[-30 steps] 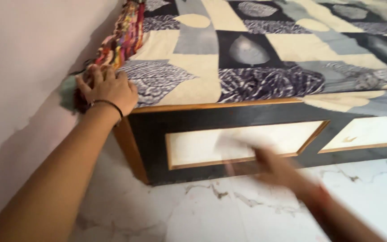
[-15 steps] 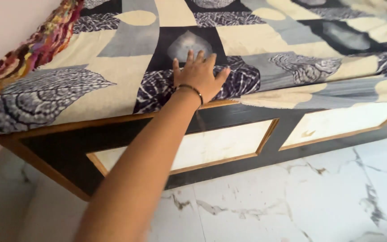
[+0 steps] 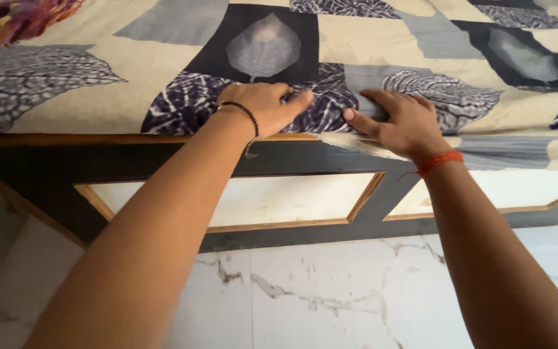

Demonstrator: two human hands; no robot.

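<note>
Both hands lay flat at the bed's near edge: the left hand [image 3: 263,106] and right hand [image 3: 402,123] pressed the patterned bedsheet [image 3: 163,64] with fingers spread, gripping nothing, the sheet's edge running left-right beneath them.

Hands [image 3: 330,116] on bedsheet [image 3: 163,71], over bed frame [image 3: 305,158].

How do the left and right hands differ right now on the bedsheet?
The left hand lies flat on a dark leaf patch of the bedsheet, fingers pointing right; the right hand sits at the sheet's edge, fingers curled and pointing left. The left wrist wears a thin black band; the right wrist wears an orange thread. The sheet under the right hand hangs over the bed frame. Both hands are bare and touch the sheet, close together.
</note>
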